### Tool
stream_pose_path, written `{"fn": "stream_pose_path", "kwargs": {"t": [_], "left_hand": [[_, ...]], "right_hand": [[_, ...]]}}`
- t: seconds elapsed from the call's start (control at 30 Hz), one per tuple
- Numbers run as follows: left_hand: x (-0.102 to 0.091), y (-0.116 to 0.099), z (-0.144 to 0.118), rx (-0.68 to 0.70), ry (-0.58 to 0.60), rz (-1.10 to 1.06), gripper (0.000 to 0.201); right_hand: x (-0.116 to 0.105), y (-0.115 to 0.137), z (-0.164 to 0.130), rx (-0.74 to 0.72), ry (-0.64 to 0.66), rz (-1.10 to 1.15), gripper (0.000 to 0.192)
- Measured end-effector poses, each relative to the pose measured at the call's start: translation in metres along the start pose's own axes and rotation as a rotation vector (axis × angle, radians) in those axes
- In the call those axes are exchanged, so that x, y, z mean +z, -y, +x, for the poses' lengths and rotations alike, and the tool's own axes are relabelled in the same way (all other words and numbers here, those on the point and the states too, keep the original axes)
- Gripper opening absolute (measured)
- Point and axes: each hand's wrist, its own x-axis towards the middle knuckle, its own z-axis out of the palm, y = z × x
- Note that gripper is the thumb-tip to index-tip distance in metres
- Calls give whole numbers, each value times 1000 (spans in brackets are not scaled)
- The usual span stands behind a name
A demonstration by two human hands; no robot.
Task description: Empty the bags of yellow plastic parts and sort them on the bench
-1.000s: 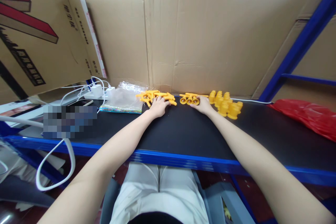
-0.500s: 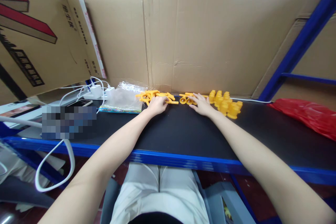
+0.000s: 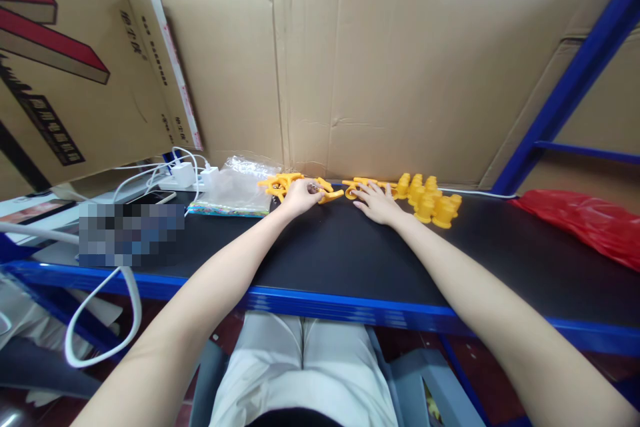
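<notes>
My left hand (image 3: 299, 196) is closed around a yellow plastic piece (image 3: 334, 195), which sticks out to the right past my fingers. Behind and beside that hand lies a loose pile of similar yellow plastic parts (image 3: 274, 182), with small dark bits among them. My right hand (image 3: 379, 203) rests with fingers spread over a short row of yellow ring-ended pieces (image 3: 351, 185), hiding part of them. Just right of it stand several yellow stepped cylindrical pieces (image 3: 424, 208), grouped upright on the black tabletop (image 3: 345, 253).
Clear plastic bags (image 3: 233, 190) lie left of the pile. White chargers and cables (image 3: 183, 173) sit farther left, near a phone (image 3: 159, 197). A red plastic bag (image 3: 575, 217) is at the right. Cardboard (image 3: 400, 80) walls the back; a blue rail (image 3: 345, 307) edges the front.
The yellow piece in my left hand has turned and shifted slightly right. My right hand has moved a little left and down, its fingers spreading over the ring-ended pieces.
</notes>
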Motion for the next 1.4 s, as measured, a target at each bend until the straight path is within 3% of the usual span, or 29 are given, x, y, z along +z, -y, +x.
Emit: {"fn": "stream_pose_path", "kwargs": {"t": [0.33,0.47,0.6,0.7,0.83,0.93,1.2,1.4], "left_hand": [[-1,-3,-1,66,-66,-14,21],[1,-3,-3,114,-48,24,22],[3,1,-3,139,6,88,29],[6,8,-3,118,108,135,32],[9,15,-3,124,228,118,28],[9,15,-4,149,267,101,26],[8,12,-6,154,330,108,29],[8,12,-5,166,347,156,29]], "right_hand": [[-7,-2,-2,-9,-49,33,37],[-11,-6,-1,-22,-159,78,35],[-19,-21,-2,152,-314,78,41],[-25,-40,-7,334,-359,56,45],[-26,-64,-14,500,-301,11,48],[-22,-70,-15,488,-238,-59,49],[-21,-54,-12,435,-85,-302,45],[-22,-55,-11,457,-123,-383,43]]}}
